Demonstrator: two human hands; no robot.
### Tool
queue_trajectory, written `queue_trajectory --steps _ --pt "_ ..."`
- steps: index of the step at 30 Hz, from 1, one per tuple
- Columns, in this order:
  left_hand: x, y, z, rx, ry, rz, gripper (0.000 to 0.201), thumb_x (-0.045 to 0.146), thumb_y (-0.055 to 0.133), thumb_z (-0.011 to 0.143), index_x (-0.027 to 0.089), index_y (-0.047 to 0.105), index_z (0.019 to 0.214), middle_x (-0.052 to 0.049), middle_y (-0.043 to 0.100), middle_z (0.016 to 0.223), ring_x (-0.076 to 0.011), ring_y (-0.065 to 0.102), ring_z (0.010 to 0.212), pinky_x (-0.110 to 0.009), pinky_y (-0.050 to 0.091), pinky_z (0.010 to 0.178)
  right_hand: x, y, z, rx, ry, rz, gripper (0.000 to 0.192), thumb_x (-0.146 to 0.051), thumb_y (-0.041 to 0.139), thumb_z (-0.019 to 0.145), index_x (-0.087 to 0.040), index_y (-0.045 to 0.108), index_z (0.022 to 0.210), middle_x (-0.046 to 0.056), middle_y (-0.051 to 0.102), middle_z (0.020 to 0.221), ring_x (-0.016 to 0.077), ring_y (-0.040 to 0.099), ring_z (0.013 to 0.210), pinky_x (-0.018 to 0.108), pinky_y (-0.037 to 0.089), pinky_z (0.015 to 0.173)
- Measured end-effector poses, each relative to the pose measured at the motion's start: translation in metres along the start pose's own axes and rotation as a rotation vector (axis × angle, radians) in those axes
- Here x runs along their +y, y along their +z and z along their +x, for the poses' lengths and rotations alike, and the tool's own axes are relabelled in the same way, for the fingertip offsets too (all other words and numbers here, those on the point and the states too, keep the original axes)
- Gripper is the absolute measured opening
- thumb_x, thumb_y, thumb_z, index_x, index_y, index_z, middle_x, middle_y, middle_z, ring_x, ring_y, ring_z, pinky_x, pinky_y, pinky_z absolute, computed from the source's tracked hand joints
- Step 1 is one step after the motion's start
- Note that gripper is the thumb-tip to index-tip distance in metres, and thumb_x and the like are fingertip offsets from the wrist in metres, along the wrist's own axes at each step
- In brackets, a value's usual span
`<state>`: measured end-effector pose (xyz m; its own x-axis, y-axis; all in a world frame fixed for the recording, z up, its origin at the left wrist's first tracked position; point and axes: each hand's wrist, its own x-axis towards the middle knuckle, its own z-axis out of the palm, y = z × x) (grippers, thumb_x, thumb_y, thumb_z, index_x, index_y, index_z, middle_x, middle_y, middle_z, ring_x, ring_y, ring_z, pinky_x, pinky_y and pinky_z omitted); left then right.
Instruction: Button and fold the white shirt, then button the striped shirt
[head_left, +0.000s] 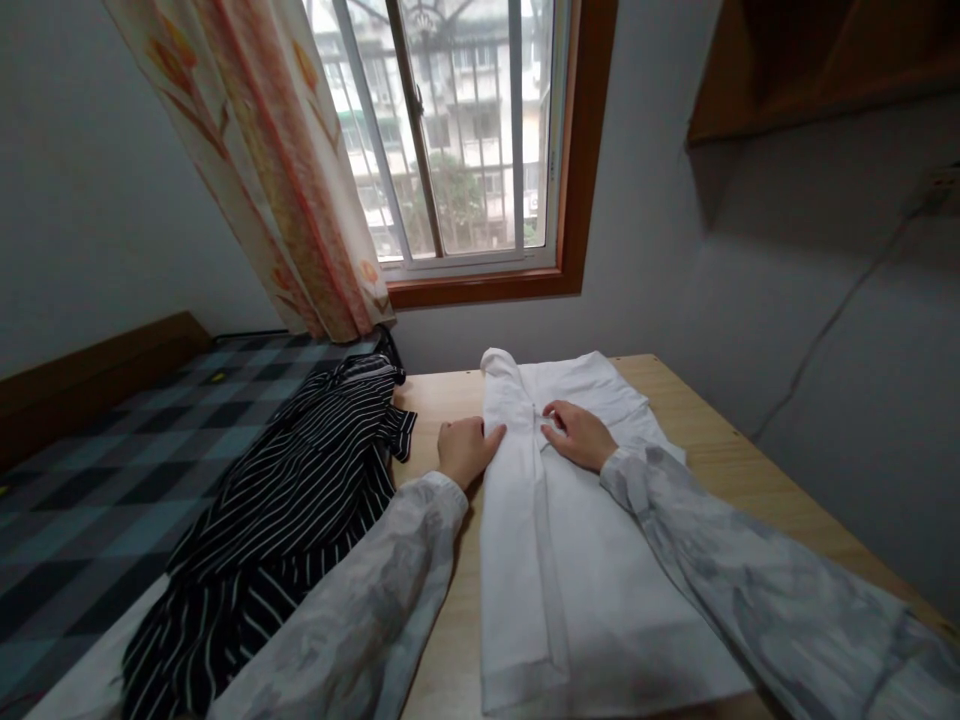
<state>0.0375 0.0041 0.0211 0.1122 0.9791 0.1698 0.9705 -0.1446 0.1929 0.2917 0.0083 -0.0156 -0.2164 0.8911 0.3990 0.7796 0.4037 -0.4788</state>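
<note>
A white shirt [577, 560] lies flat on the wooden table [720, 440], front side up, collar toward the window. My left hand [465, 448] rests at the shirt's left edge, fingers curled against the fabric near the placket. My right hand [577, 432] lies on the chest of the shirt, its fingertips pinching at the placket near a button. Both arms wear pale patterned sleeves.
A black-and-white striped garment [292, 510] is heaped at the table's left edge, spilling onto a bed with a checked cover [112, 470]. Behind are a barred window [450, 130], a floral curtain [277, 160] and a wooden shelf [817, 60] on the right wall.
</note>
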Motion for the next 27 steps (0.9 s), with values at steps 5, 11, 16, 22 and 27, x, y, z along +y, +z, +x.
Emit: queue_trajectory --steps 5,11,16,22,27 --pt "0.002 0.003 -0.011 -0.018 0.007 -0.007 0.053 0.061 0.051 0.104 0.019 0.081 0.092 -0.017 0.081 0.096 -0.0336 0.076 0.101 -0.043 0.044 0.095 -0.009 -0.003 -0.016 -0.047 0.014 -0.016 0.025 -0.032 0.064 0.099 -0.020 0.066 0.121 0.002 0.067 0.090 0.0207 0.063 0.083 0.030 0.044 0.079" --pt "-0.005 -0.014 -0.017 -0.109 0.025 -0.012 0.057 0.069 0.055 0.099 0.022 0.075 0.075 -0.016 0.079 0.089 -0.0336 0.075 0.094 -0.039 0.044 0.082 -0.007 -0.014 -0.019 -0.156 0.035 0.008 0.025 -0.040 0.064 0.102 -0.024 0.068 0.120 0.001 0.071 0.087 0.0197 0.064 0.076 0.030 0.043 0.072" --pt "-0.002 -0.009 0.001 0.107 0.014 -0.087 0.045 0.064 0.066 0.096 0.020 0.073 0.099 -0.015 0.075 0.104 -0.0314 0.070 0.102 -0.038 0.047 0.089 -0.002 -0.016 0.029 -0.162 0.121 0.004 0.024 -0.046 0.064 0.104 -0.024 0.071 0.109 0.003 0.075 0.086 0.0197 0.066 0.077 0.029 0.043 0.070" --pt "0.000 0.019 0.008 0.166 0.154 -0.134 0.041 0.056 0.067 0.100 0.019 0.066 0.118 -0.017 0.068 0.122 -0.0325 0.065 0.116 -0.041 0.048 0.101 0.001 0.005 0.098 -0.051 0.051 0.007 0.036 -0.041 0.073 0.097 -0.019 0.067 0.124 0.008 0.075 0.108 0.0213 0.068 0.090 0.032 0.052 0.085" --pt "-0.004 0.021 0.006 0.147 0.138 -0.209 0.031 0.052 0.068 0.100 0.022 0.067 0.111 -0.014 0.067 0.115 -0.0303 0.068 0.107 -0.040 0.050 0.094 0.012 0.034 0.157 0.015 0.078 0.058 0.056 -0.042 0.080 0.092 -0.019 0.064 0.140 0.015 0.072 0.132 0.0257 0.069 0.108 0.038 0.054 0.101"
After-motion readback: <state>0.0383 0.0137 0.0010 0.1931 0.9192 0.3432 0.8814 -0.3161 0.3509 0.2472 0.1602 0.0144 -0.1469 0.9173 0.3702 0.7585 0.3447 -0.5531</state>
